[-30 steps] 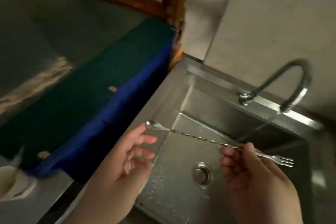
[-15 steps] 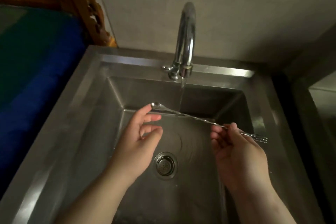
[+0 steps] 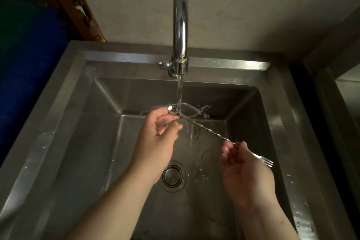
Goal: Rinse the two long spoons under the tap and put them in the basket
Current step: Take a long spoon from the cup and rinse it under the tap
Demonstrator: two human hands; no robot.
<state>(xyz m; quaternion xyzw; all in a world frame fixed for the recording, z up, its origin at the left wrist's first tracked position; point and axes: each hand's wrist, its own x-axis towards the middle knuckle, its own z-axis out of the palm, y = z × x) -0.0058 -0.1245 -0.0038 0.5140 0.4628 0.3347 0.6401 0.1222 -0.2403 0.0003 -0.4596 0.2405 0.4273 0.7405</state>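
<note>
**Spoon bowl under the running tap**

The long spoon [image 3: 204, 127] slants over the sink [image 3: 78, 103], bowl at 12 o'clock in the tap's [image 3: 180, 25] stream, fork end at 4 o'clock; the left hand [image 3: 155, 138] pinches the bowl end, other fingers loose; the right hand [image 3: 243, 167] is closed on the handle.

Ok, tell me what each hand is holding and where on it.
Both hold one long spoon: the left hand at its bowl end under the stream, the right hand near the fork end.
</note>
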